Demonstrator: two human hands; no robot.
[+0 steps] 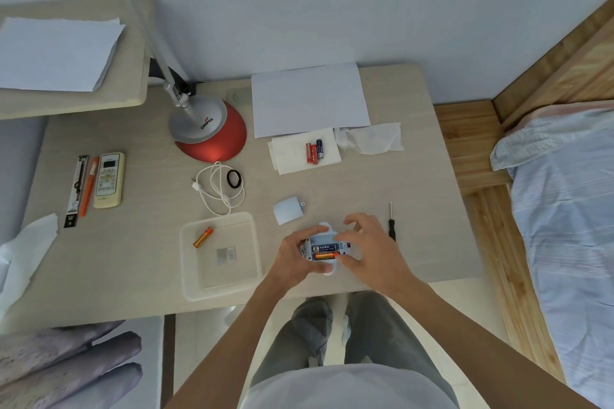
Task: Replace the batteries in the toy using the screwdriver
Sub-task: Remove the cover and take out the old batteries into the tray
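a: where is the toy [324,247] right now?

b: near the front edge of the desk [382,183], held between both hands, with its battery bay open and facing up. two batteries sit in the bay, a blue one [323,247] on the far side and an orange one [325,255] beside it on the near side.

a: how are the fingers placed?

b: the left hand [292,257] wraps the toy's left end, fingers curled against the shell. the right hand [367,247] is at the right end, thumb and a fingertip pressed by the end of the orange battery, the other fingers arched and slightly spread above the toy. i cannot tell whether they actually pinch the battery.

a: and the screwdriver [392,222]?

b: lying on the desk just right of the right hand, untouched, black handle toward the person.

a: the cover?

b: a pale blue cover [287,210] lies behind the toy, apart from it. three more batteries [314,151] rest side by side on a white tissue [292,156] further back. one orange battery [203,237] lies in the clear tray [221,287] to the left of the hands.
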